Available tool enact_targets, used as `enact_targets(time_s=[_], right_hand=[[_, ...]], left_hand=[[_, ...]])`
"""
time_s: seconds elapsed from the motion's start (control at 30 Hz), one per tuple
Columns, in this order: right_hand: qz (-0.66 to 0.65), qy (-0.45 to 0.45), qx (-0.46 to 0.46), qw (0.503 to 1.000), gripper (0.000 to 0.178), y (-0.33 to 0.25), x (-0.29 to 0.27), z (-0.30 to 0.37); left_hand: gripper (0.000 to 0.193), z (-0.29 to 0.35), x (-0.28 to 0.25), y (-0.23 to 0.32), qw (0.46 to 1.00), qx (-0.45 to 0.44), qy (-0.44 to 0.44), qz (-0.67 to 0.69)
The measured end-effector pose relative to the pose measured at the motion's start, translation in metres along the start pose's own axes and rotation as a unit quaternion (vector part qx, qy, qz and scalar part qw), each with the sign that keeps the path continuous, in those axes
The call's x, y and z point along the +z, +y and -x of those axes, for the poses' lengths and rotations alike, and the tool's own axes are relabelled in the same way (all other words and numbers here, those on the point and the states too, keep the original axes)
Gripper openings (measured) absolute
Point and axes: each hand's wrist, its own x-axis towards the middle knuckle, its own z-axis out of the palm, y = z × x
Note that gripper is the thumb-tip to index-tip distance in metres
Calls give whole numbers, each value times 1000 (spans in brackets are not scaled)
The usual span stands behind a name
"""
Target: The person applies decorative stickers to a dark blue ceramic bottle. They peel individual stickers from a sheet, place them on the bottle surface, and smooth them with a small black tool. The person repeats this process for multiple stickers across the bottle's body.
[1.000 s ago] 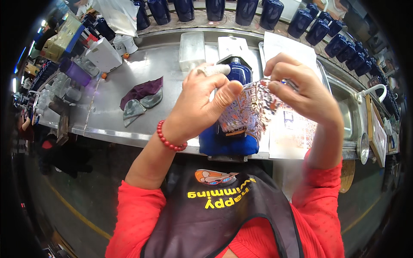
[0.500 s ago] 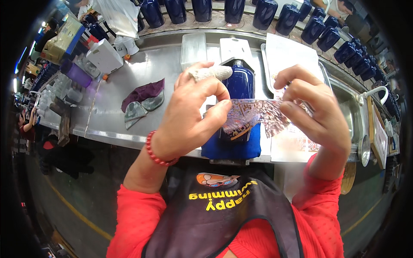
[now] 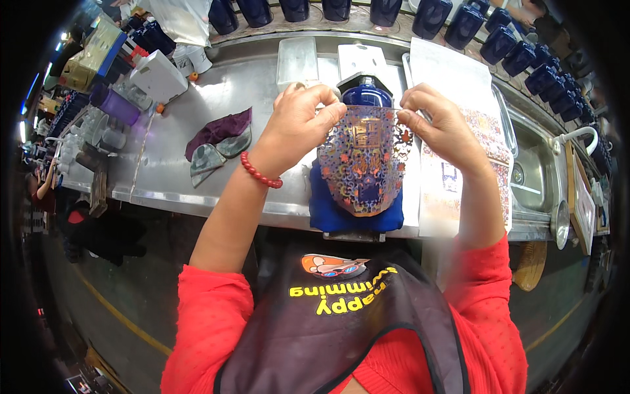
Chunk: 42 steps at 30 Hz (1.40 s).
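Left hand: your left hand (image 3: 298, 118) is pinching the upper left corner of the film between thumb and fingers.
Right hand: your right hand (image 3: 436, 121) is pinching the opposite upper corner, thumb against fingers.
Patterned film: the see-through film (image 3: 361, 161) is hanging between your two pinches and running toward you, its long axis pointing at your body, its top edge stretching nearly level from pinch to pinch.
Blue bottle: the glossy bottle (image 3: 367, 96) is lying behind the film, shoulder and neck showing just beyond your fingertips, its long axis matching the film's. The neck is sitting about midway between your hands, so neither is clearly nearer. You cannot tell here whether film and bottle are touching.
Blue cloth: the cloth (image 3: 354, 218) is spreading below the grip, at the bench's near edge.
Left side: steel bench (image 3: 164, 177) is giving your left hand open room as far as the purple cloth (image 3: 210, 134).
Right side: printed sheets (image 3: 430, 210) are lying close beside your right forearm, with the sink (image 3: 528, 177) farther out.
Far side: a clear container (image 3: 296, 62) and a white box (image 3: 361, 60) are standing beyond the grip, limiting room there.
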Motion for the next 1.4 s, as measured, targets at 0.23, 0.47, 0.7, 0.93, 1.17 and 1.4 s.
enact_targets(time_s=[0.23, 0.47, 0.7, 0.93, 1.17, 1.4], right_hand=[[-10, 23, -7, 1000, 28, 25, 12, -6], [-45, 51, 15, 998, 19, 33, 23, -13], [74, 200, -95, 972, 55, -6, 48, 20], [-30, 125, 1, 992, 67, 6, 72, 43], [-50, 111, -17, 992, 75, 13, 70, 43], [-126, 66, -19, 990, 90, 28, 75, 57]], left_hand=[[21, -16, 12, -25, 993, 57, 49, -87], [23, -19, 20, -35, 999, -43, 15, -8], [53, 16, 34, -32, 979, 104, 143, -103], [78, 42, 55, -39, 993, 76, 52, -70], [80, 37, 50, -36, 990, 97, 57, -80], [96, 45, 48, -52, 993, 109, 8, -42]])
